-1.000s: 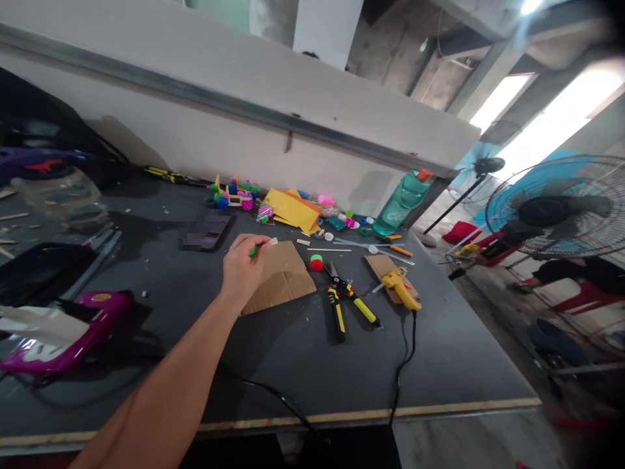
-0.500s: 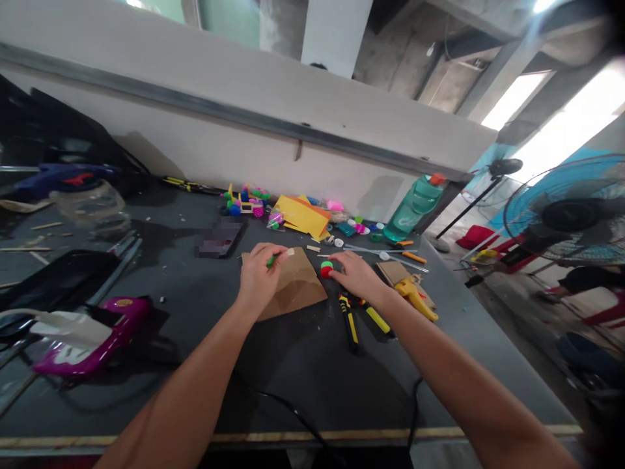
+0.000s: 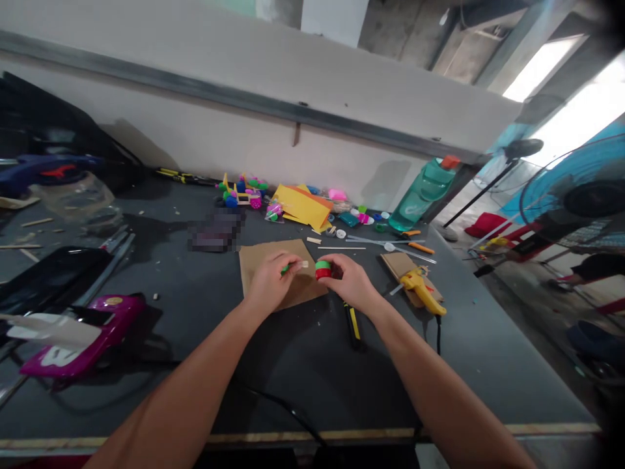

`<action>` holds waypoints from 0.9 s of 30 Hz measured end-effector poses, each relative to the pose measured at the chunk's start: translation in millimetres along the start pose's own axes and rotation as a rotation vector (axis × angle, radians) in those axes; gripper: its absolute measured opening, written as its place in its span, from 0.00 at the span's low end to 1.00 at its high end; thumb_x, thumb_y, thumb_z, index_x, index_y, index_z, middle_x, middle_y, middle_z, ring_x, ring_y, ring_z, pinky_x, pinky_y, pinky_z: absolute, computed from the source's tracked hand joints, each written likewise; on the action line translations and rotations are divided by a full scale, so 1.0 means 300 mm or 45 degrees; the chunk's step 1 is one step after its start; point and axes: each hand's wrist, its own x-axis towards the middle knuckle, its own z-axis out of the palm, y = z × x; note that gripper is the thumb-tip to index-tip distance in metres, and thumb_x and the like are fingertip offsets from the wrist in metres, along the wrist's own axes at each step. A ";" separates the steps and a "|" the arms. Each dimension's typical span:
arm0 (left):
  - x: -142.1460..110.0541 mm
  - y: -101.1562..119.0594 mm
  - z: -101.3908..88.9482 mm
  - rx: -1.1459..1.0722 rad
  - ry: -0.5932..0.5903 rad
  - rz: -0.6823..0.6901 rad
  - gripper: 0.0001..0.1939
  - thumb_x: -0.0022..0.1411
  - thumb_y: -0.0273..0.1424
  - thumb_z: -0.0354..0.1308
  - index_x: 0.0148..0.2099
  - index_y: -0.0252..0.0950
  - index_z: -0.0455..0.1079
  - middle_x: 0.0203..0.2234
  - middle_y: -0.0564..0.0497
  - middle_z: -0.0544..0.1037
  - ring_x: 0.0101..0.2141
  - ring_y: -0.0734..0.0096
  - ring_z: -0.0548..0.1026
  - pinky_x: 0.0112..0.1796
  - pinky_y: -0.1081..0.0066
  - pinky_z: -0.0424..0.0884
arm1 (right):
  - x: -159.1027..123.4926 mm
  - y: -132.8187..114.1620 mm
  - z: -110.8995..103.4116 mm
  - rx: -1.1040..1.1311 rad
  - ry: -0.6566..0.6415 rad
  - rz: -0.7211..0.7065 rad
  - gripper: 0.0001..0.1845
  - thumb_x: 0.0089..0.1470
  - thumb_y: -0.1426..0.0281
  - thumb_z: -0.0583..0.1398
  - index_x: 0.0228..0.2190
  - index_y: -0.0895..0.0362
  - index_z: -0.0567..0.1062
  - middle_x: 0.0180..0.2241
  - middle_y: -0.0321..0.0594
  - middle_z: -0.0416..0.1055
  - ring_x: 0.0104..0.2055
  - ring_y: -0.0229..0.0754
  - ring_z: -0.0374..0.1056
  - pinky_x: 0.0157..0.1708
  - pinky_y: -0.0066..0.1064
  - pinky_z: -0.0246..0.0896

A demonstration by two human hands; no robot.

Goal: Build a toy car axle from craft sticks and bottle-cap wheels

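Observation:
My left hand [image 3: 272, 277] is closed in a pinch over the brown cardboard sheet [image 3: 258, 255]. Between its fingers is a small green piece [image 3: 285, 268] with a pale, wood-like end [image 3: 305, 264]; its exact kind does not show. My right hand [image 3: 352, 279], just across from it, grips a pair of stacked bottle caps [image 3: 323, 270], green above red, between thumb and fingers. The caps are close to the pale end, with a small gap between them. Below my right hand lie yellow-and-black-handled snips [image 3: 352, 324], mostly hidden by that hand and forearm.
To the right, a yellow glue gun [image 3: 422, 290] rests on cardboard. Behind are a green bottle [image 3: 422, 195], yellow paper [image 3: 305, 207], small coloured toy parts [image 3: 243, 194] and orange-handled scissors [image 3: 420, 247]. A magenta tape-dispenser-like object [image 3: 85, 339] stands left. A black cable [image 3: 288, 407] crosses the front edge.
My right hand came into view, reached the red and green caps and took hold of them, bringing them slightly left. My left hand moved right and a little lower, still pinching the green piece.

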 end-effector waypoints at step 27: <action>-0.018 -0.032 0.022 0.155 -0.226 0.037 0.04 0.62 0.28 0.54 0.37 0.36 0.71 0.32 0.50 0.73 0.36 0.67 0.72 0.37 0.67 0.68 | 0.016 0.034 0.055 -0.272 -0.145 -0.118 0.20 0.46 0.74 0.63 0.44 0.54 0.73 0.39 0.40 0.73 0.42 0.45 0.64 0.43 0.36 0.57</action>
